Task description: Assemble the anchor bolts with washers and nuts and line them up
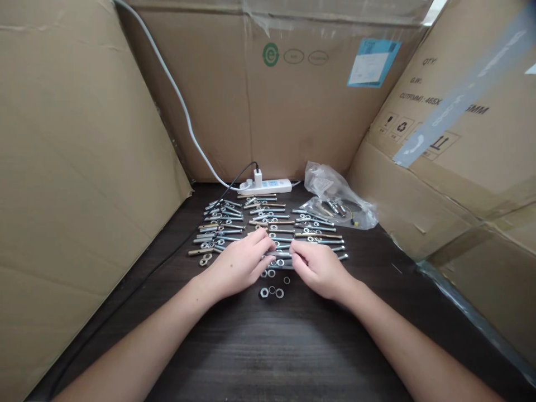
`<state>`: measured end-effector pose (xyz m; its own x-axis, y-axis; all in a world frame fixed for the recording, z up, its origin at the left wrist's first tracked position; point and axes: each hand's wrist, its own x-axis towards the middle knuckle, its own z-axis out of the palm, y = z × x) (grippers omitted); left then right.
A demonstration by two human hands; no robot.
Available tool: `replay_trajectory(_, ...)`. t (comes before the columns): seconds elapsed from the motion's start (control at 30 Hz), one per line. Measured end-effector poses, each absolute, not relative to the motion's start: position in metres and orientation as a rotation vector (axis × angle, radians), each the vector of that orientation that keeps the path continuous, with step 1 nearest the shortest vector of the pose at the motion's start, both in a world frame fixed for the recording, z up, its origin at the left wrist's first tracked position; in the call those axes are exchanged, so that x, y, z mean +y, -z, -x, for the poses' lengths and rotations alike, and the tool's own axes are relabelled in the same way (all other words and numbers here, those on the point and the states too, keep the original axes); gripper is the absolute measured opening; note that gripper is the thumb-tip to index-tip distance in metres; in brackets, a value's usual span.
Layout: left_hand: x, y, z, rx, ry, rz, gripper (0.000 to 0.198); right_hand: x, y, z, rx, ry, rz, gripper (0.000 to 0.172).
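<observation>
A grey metal expansion bolt (pixel 279 254) lies level between my hands, its ends hidden by my fingers. My left hand (pixel 245 259) is closed at its left end, fingertips curled over it. On the other end, my right hand (pixel 320 269) pinches with thumb and forefinger. Just in front of the hands, a hex nut (pixel 263 292), a thin ring (pixel 272 290) and a flat washer (pixel 280 293) lie on the dark table. Another thin ring (pixel 287 280) is close to my right thumb. Beyond are rows of bolts (pixel 274 223), sleeves, nuts and washers.
A white power strip (pixel 268 186) with a plugged-in charger (pixel 258 177) stands at the back. Right of it lies a clear plastic bag (pixel 341 195) with metal parts. A black cable (pixel 167 257) crosses the left side. Cardboard walls (pixel 293 111) enclose the dark table (pixel 268 352).
</observation>
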<state>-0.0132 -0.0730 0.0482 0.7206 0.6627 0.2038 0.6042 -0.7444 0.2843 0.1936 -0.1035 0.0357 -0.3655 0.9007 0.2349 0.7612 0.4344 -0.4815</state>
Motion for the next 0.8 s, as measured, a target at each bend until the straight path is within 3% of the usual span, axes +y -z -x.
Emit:
replay_trajectory(0.3, -0.0769, -0.0579, 0.0183, 0.937, -0.197, -2.612, 0.008, -0.1005, -0.0400, -0.1999, -2.335, -0.568, 1.392, 0.026)
replay_trajectory(0.8, -0.0820, -0.0565, 0.0178, 0.875, -0.072, -2.649, 0.009, -0.1025, -0.0428, -0.2020, -2.478, -0.889, 1.282, 0.015)
